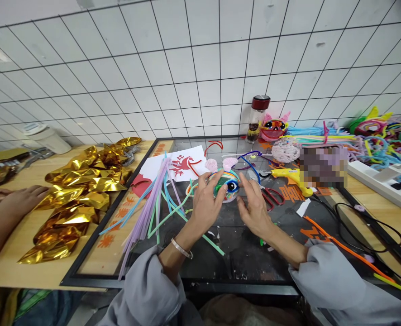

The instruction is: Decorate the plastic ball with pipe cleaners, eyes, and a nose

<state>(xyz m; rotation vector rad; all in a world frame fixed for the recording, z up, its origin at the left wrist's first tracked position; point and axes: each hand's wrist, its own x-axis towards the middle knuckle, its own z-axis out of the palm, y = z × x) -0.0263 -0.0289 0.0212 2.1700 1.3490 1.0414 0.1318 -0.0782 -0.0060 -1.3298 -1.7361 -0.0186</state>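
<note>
A colourful pipe-cleaner animal face [230, 197] lies in front of me, with a shiny blue-rimmed eye [232, 186] and pale pink ears [230, 164] at its top. My left hand [205, 201] grips it from the left, thumb and fingers bent over the surface and covering much of that side. From the right, my right hand [254, 203] holds the edge beside the eye, index finger and thumb curved around it. Purple and green pipe cleaners [146, 208] lie left of my left hand. Red-handled scissors [271, 198] rest just beyond my right hand.
A yellow glue gun [292, 176] and its black cable lie at right, near a white power strip [385, 185]. A tea bottle [257, 118] stands by the wall. Gold foil [74, 203] covers the left table, where another person's hand [20, 203] rests.
</note>
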